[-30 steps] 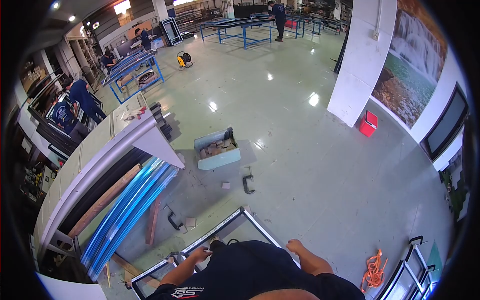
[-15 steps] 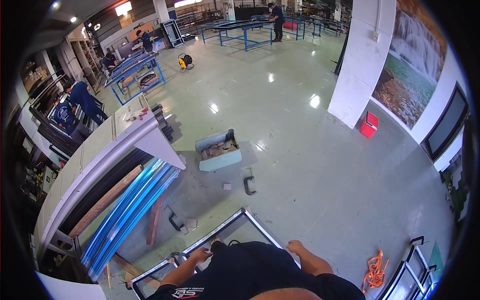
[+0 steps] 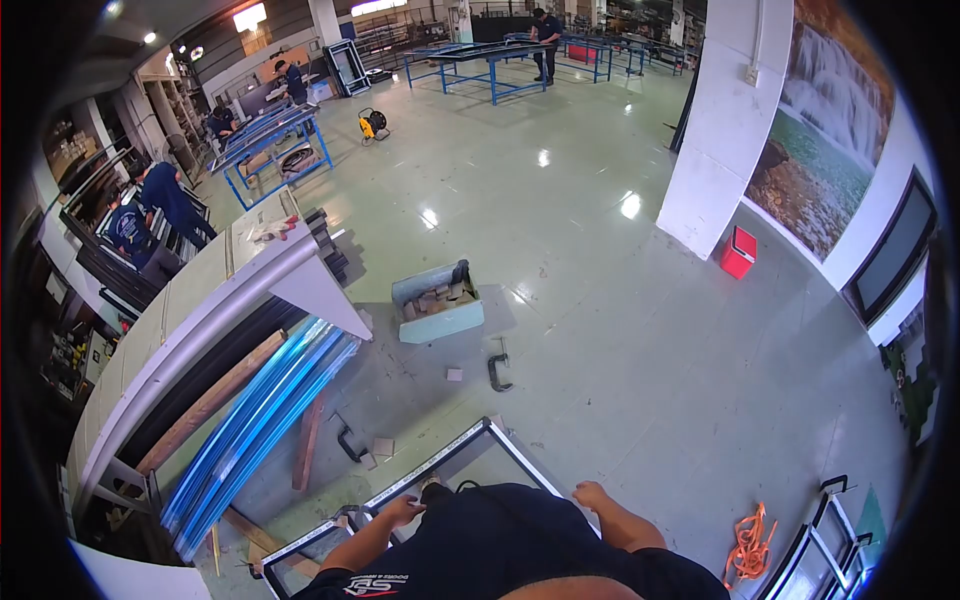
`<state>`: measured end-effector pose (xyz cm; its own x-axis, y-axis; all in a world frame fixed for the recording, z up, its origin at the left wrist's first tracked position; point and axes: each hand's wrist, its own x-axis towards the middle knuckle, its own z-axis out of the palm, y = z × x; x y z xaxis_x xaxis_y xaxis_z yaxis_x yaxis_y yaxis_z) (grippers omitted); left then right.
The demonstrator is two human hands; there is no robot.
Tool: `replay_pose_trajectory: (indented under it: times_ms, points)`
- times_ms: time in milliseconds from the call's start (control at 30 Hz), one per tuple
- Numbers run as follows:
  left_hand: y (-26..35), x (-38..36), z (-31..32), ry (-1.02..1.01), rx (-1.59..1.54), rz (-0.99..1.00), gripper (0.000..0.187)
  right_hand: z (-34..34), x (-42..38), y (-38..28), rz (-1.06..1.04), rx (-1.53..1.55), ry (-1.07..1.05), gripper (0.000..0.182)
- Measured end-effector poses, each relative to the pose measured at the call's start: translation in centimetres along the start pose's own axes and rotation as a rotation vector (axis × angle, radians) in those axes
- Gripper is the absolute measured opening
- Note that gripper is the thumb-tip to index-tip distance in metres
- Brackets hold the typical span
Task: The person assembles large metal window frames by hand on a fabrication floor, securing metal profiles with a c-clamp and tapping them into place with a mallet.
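Observation:
My left hand is low beside my dark shirt, over a black-and-white window frame lying on the floor. Its fingers look loosely bent, with nothing visible in them. On the other side of my body, my right hand hangs near the frame's right side, loosely curled and apparently holding nothing. Whether either hand touches the frame cannot be made out. My torso covers much of the frame's near part. Clamps lie beyond it, one ahead and another to the left.
A pale green bin holds several small blocks. Blue-wrapped profiles and a wooden beam lie under the long table at left. Orange straps and another frame are at lower right. Several people work in the background.
The view shifts very slightly. The person at the far blue table has moved a little to the left. My hands stay nearly still.

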<state>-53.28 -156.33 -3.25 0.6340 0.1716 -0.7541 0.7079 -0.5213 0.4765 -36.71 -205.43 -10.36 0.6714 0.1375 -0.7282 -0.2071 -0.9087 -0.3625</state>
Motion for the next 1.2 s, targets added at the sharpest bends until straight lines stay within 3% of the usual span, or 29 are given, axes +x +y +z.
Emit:
replay_pose_trajectory:
  times_ms: [1200]
  points:
    - [-0.4, -0.5, 0.5, 0.007, 0.028, 0.000, 0.068, 0.0, -0.3, -0.1, -0.035, -0.032, -0.014, 0.052]
